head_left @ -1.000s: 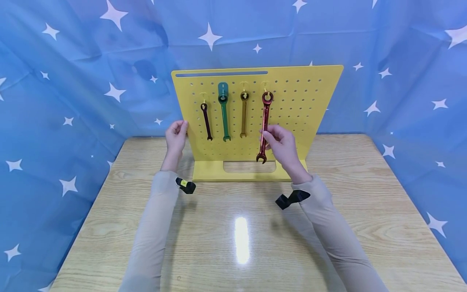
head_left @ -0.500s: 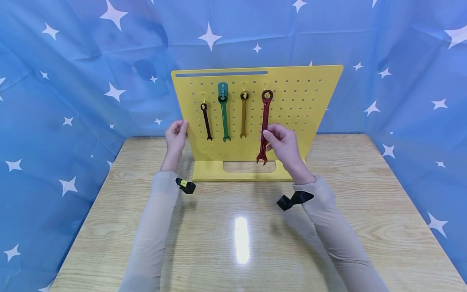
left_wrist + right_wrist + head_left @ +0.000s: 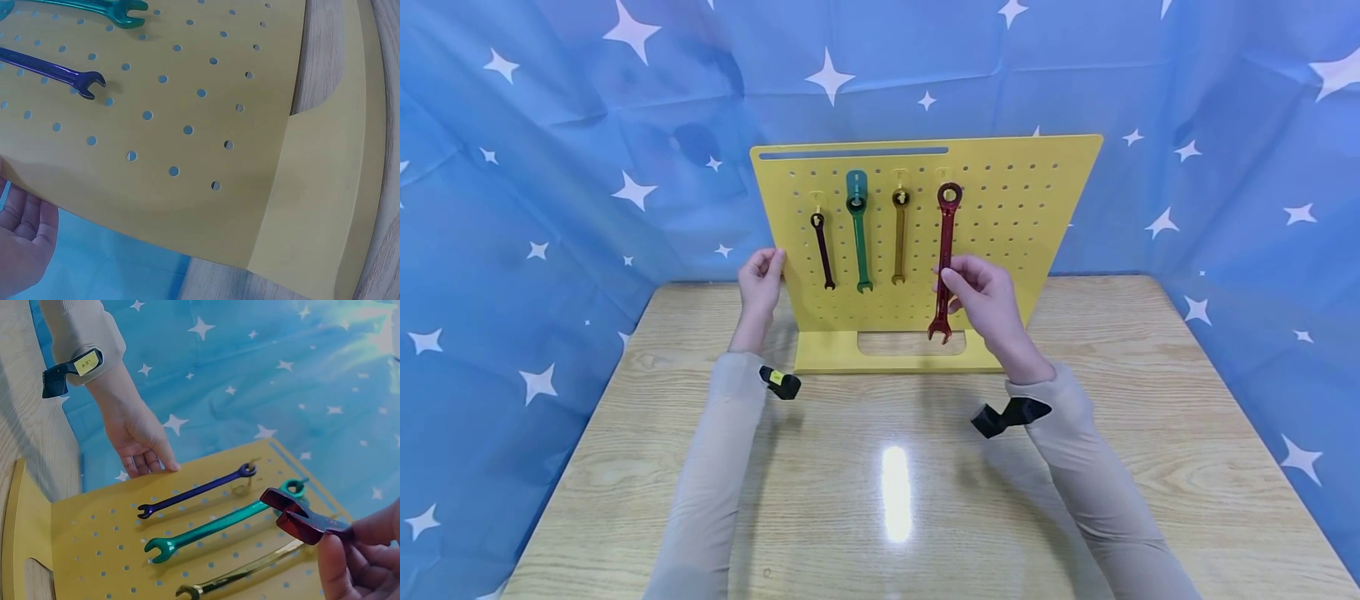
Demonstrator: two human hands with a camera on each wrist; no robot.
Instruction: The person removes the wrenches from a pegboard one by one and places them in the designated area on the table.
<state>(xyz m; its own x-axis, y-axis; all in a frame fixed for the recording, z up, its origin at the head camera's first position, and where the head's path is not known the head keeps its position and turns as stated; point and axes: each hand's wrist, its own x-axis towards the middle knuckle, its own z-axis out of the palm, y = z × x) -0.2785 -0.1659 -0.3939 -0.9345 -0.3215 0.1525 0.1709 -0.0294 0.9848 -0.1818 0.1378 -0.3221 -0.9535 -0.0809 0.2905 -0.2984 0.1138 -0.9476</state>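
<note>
Starry backdrop (image 3: 880, 112) | left hand (image 3: 761, 282) grips pegboard (image 3: 1000, 217) edge | right hand (image 3: 989, 305) pinches red wrench (image 3: 946, 237), seen only from head, right wrist

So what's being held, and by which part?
Right grip: red wrench, by the lower shaft. Left grip: yellow pegboard, by its left edge.

Red wrench (image 3: 305, 526) partly behind right hand (image 3: 365, 562)

1. This looks like a filming booth: blue star-print backdrop cloth (image 3: 880, 50) hangs around the wood-grain table (image 3: 820, 467).
2. Black wrist cameras (image 3: 781, 382) at both sleeves (image 3: 718, 467) point to recording.
3. Yellow pegboard (image 3: 1000, 265) hung with combination wrenches (image 3: 861, 243) adds a workshop touch.
</note>
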